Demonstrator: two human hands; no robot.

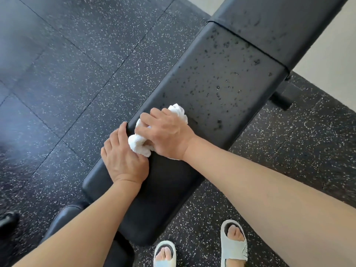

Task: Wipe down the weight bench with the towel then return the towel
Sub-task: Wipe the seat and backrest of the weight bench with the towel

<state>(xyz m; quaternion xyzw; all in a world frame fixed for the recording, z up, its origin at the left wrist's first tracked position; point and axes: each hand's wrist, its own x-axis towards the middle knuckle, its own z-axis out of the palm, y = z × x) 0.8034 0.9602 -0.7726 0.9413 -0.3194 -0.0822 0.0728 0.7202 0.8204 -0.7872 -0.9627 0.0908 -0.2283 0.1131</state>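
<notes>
A black padded weight bench point(221, 78) runs from the lower left to the upper right, its far half dotted with dark droplets. A bunched white towel point(139, 143) lies on the seat pad near its left edge. My right hand point(167, 132) lies on top of the towel with fingers curled round it, pressing it onto the pad. My left hand point(121, 157) rests on the pad's left edge beside the towel, with its fingers lying over the rim. The pad near me, below the hands, looks smooth and without droplets.
Speckled black rubber floor tiles point(67, 83) surround the bench. My feet in pale slide sandals point(234, 241) stand at the near right of the bench. A black bench leg point(281, 99) sticks out on the right. A black roller pad point(63, 218) sits low left.
</notes>
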